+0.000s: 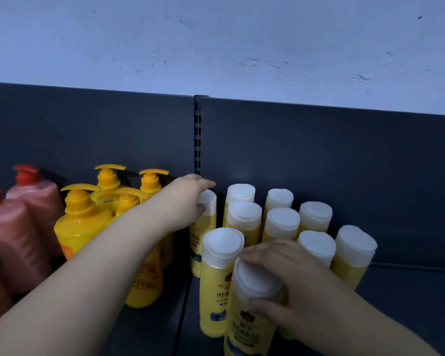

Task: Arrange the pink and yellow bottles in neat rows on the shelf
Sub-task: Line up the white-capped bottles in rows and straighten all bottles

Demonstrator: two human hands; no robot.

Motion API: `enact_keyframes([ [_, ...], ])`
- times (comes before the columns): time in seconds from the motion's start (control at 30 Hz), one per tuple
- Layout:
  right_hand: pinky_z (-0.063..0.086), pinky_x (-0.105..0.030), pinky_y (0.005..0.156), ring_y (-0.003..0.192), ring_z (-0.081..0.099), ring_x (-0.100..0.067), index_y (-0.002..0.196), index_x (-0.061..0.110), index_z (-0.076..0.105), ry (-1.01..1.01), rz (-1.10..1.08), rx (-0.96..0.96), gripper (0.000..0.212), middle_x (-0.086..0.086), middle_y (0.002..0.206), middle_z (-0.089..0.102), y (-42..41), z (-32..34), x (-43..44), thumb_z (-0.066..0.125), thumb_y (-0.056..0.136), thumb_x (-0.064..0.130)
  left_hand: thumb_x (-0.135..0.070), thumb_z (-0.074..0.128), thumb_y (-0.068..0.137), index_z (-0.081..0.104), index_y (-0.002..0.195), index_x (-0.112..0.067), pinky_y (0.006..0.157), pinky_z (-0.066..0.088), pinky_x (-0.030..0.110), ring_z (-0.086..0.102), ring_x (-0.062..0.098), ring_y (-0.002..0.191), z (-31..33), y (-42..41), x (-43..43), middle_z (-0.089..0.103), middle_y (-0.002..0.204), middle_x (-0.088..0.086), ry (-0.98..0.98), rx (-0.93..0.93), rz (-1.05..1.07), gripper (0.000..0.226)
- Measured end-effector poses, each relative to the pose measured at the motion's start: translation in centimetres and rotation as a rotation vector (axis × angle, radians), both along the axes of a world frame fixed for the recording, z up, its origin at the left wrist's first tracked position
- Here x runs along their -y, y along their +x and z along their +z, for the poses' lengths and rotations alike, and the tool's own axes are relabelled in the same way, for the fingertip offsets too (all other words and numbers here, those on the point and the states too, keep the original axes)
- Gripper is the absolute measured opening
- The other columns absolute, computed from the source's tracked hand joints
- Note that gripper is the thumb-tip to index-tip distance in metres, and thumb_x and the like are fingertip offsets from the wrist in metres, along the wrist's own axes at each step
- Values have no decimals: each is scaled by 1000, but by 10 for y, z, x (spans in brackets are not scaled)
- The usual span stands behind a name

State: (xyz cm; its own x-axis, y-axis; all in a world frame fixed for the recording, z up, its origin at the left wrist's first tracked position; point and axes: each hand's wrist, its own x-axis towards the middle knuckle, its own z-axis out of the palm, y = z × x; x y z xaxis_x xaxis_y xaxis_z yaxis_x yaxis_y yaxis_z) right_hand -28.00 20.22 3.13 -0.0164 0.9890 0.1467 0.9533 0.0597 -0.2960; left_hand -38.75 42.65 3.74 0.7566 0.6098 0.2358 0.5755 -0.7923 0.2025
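Several yellow bottles with white flip caps stand in rows on the dark shelf. My left hand reaches to the back and grips the white cap of the rear-left yellow bottle. My right hand grips the cap of the front yellow bottle, thumb on the near side, fingers over the top. To the left stand several yellow pump bottles and pink bottles with red pumps.
The dark back panel rises behind the bottles, with a slotted upright at its middle. A seam in the shelf floor runs between the pump bottles and the capped bottles. A pale wall lies above.
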Motion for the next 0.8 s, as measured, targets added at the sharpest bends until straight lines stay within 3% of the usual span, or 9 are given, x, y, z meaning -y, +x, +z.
enact_keyframes([
  [0.13, 30, -13, 101, 118, 28, 18, 128, 50, 40, -57, 6, -2, 53, 41, 124, 36, 2, 18, -3, 49, 79, 65, -13, 60, 86, 25, 146, -31, 112, 27, 33, 27, 22, 139, 6, 11, -13, 25, 153, -1, -10, -373, -14, 72],
  [0.23, 43, -20, 92, 106, 48, 6, 122, 40, 53, 105, -110, -74, 36, 24, 115, 53, 19, 44, -29, 48, 88, 47, -18, 59, 88, 25, 147, -28, 110, 31, 33, 30, 22, 138, 20, 21, -11, 29, 152, 0, 53, -513, 18, 70],
  [0.3, 44, -27, 95, 107, 52, -4, 121, 29, 58, 241, -141, 17, 28, 13, 118, 57, 39, 56, -67, 49, 94, 28, -23, 59, 88, 26, 147, -28, 106, 37, 35, 36, 24, 134, 27, 29, -5, 35, 149, 0, 83, -581, 67, 68],
  [0.37, 41, -32, 101, 118, 49, -12, 126, 27, 55, 146, -184, 138, 34, 7, 130, 53, 59, 62, -113, 48, 94, 16, -25, 58, 88, 31, 145, -25, 100, 43, 36, 45, 26, 126, 29, 35, -1, 43, 142, 2, 116, -640, 101, 63],
  [0.47, 44, -36, 98, 122, 47, -19, 136, 30, 45, -180, -175, 272, 56, 5, 140, 45, 79, 54, -167, 53, 87, 5, -20, 54, 89, 43, 134, -16, 84, 49, 33, 53, 27, 109, 29, 42, 2, 53, 122, 7, 98, -728, 136, 47],
  [0.6, 46, -35, 93, 118, 49, -22, 141, 24, 39, -407, -139, 415, 64, 0, 137, 46, 77, 43, -190, 66, 83, 17, -19, 54, 87, 50, 125, -14, 70, 44, 31, 55, 27, 102, 29, 41, 1, 54, 111, 6, 92, -745, 187, 38],
  [0.73, 48, -32, 68, 89, 57, -20, 123, 15, 55, -417, -173, 484, 47, -5, 113, 60, 77, 44, -192, 68, 81, 32, -21, 52, 89, 43, 132, -15, 80, 46, 33, 53, 28, 109, 29, 36, -1, 51, 124, 10, 129, -752, 172, 45],
  [0.8, 43, -31, 60, 76, 55, -20, 114, 9, 60, -389, -216, 480, 53, -9, 106, 65, 83, 48, -187, 68, 78, 46, -23, 52, 88, 40, 137, -16, 84, 47, 34, 52, 27, 111, 28, 39, -3, 48, 131, 11, 109, -766, 171, 51],
])
